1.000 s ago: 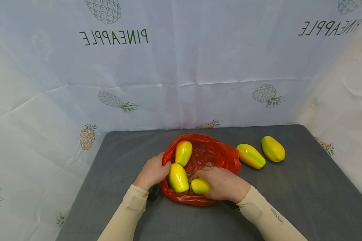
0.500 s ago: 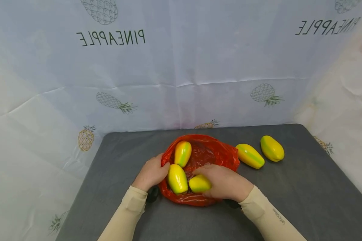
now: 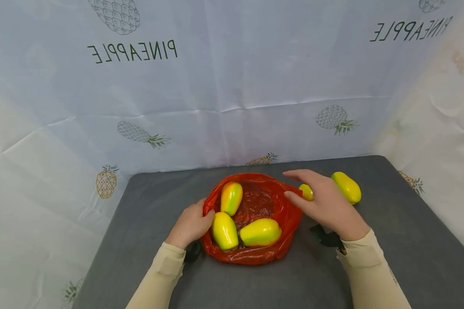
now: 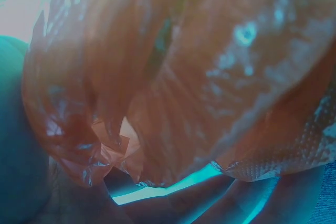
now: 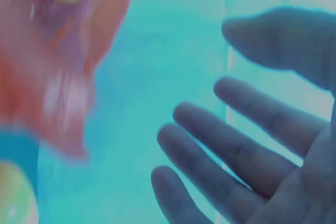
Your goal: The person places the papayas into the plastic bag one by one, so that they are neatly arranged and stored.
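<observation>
My left hand [image 3: 191, 224] grips the left rim of a red plastic bag [image 3: 288, 219], its thumb over the edge. Through the wide mouth, three glossy yellow-green papayas show: one at the back left [image 3: 231, 198], another papaya [image 3: 224, 231] by my thumb, and a third papaya [image 3: 261, 232] lying sideways at the front. To the right of the bag, my right hand [image 3: 328, 204] holds nothing, fingers spread in the right wrist view. It covers most of a papaya [image 3: 306, 192] beside the bag's rim. Behind the knuckles lies one more papaya [image 3: 347, 188], partly covered.
Everything stands on a dark grey table [image 3: 239, 285]. A pale curtain [image 3: 232, 86] printed with pineapples hangs right behind its back edge and along both sides. Black wrist gear [image 3: 326, 237] sits under the right wrist.
The right hand has let go of the front papaya, which now lies sideways in the bag, and has moved right and back, out of the bag. The left hand keeps its grip.
</observation>
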Available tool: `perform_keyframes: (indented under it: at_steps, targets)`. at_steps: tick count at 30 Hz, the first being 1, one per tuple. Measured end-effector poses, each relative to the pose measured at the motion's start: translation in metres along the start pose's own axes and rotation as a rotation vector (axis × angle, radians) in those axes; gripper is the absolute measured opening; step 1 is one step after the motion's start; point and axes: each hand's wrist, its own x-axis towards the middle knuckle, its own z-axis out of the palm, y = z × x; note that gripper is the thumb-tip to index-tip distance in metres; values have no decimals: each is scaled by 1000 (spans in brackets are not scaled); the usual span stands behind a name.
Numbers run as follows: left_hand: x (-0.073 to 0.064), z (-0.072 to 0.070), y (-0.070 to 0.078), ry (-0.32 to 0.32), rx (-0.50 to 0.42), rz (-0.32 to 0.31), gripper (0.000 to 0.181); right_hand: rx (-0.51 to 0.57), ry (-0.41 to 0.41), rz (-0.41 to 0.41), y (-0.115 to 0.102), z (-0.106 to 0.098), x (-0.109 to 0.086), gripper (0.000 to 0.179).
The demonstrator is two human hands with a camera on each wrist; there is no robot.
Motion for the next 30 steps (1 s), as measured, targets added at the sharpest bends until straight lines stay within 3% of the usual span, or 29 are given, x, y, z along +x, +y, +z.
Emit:
perform_keyframes:
  at_steps: [3, 6, 13, 20, 30]
  targets:
    - [1, 1, 1, -4, 0, -1, 55, -17, 22, 95, 21, -12, -2, 54]
    - [1, 1, 2, -6, -3, -1, 55, -55, -10, 177, 43, -16, -1, 59]
    - [0, -1, 2, -5, 3, -3, 56, -81, -113, 261, 83, -1, 6, 68]
    - [-4, -2, -1, -5, 5, -17, 56, -90, -152, 292, 90, 14, 10, 72]
    - [-1, -2, 0, -6, -3, -4, 54, -82, -193, 329, 92, 14, 8, 78]
